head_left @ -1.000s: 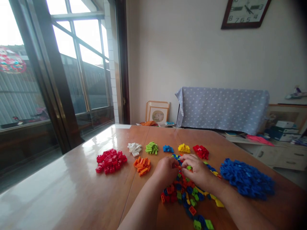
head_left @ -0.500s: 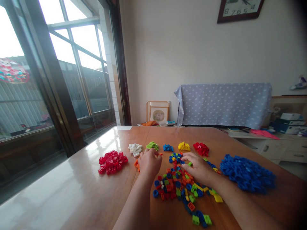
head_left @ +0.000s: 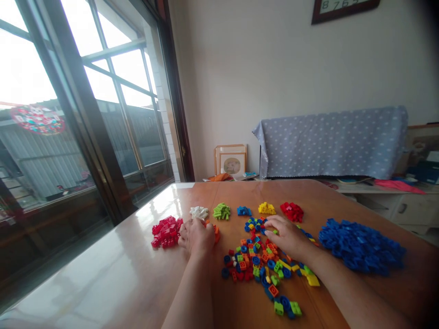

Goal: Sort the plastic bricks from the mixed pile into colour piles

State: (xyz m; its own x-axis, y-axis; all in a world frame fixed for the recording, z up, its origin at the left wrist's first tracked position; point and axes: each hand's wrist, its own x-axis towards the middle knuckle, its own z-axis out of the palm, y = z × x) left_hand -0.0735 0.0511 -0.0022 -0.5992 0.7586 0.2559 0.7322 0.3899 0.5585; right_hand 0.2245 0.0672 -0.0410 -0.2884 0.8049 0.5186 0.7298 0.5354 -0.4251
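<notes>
My left hand [head_left: 196,236] lies over the small orange brick pile [head_left: 216,233], fingers curled down; what they hold, if anything, is hidden. My right hand [head_left: 287,235] rests on the far edge of the mixed-colour brick heap [head_left: 258,262], fingers bent and touching bricks. Sorted piles surround them: a red pile [head_left: 166,231] at the left, then white [head_left: 199,212], green [head_left: 221,211], small blue [head_left: 243,211], yellow [head_left: 266,208] and small red [head_left: 292,212] in a row behind. A large blue pile [head_left: 360,246] lies at the right.
The bricks lie on a glossy wooden table [head_left: 113,269]. A large window [head_left: 68,128] is at the left. Behind the table stand picture frames [head_left: 232,161], a furniture piece under a dotted grey cloth [head_left: 331,141] and a low cabinet [head_left: 398,201].
My left hand has left the mixed heap and moved left onto the orange pile. My right hand stays at the heap's far edge. The view has tilted slightly.
</notes>
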